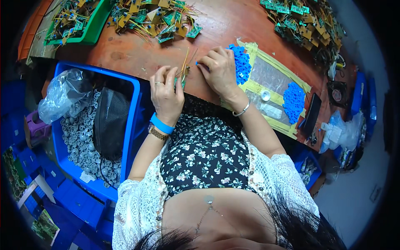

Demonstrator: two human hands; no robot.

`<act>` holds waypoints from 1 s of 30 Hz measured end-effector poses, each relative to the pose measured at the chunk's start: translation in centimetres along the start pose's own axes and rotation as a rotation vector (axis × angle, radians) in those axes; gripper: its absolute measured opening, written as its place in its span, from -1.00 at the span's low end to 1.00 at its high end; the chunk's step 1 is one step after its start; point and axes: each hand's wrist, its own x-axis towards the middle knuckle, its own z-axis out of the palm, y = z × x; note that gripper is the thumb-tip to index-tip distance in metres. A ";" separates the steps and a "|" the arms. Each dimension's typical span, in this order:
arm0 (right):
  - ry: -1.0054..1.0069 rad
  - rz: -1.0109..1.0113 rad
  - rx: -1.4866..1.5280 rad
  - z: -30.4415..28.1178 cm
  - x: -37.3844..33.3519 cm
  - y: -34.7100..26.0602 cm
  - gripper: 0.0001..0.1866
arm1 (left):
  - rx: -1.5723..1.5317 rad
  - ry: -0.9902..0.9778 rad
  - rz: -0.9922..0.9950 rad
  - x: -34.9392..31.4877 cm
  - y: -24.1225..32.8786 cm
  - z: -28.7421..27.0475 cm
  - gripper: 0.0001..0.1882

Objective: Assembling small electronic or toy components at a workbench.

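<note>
At the table's near edge my left hand point(166, 98) is closed on a small green circuit board point(183, 82), from which thin yellow and dark wires stick up. The fingers partly cover the board. To its right my right hand point(221, 73) pinches a tiny blue piece point(196, 63) between thumb and forefinger, a short way from the wires. A heap of small blue pieces point(240, 66) lies just beyond the right hand, on a clear sheet point(273, 77) edged with yellow tape. A second blue heap point(293, 102) lies farther right on the same sheet.
Wired boards pile up at the far middle point(162, 18), in a green tray point(92, 31) and at the far right point(306, 25). A blue bin point(135, 104) of grey parts stands at the left below the table. A small round container point(265, 96) sits on the sheet.
</note>
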 end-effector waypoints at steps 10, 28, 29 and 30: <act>-0.007 0.038 0.006 -0.2 -0.1 -0.2 -0.87 | 0.044 -0.116 0.413 -0.1 -1.3 0.0 -0.66; -0.186 0.145 0.256 0.4 2.4 -2.4 -0.85 | 0.095 -0.148 0.328 -1.0 -0.8 0.7 -0.61; -0.202 0.145 0.230 0.2 2.5 -2.6 -0.85 | 0.096 -0.144 0.325 -1.0 -0.8 0.7 -0.61; -0.202 0.144 0.231 0.4 2.4 -2.8 -0.85 | 0.097 -0.140 0.323 -1.1 -0.9 0.7 -0.61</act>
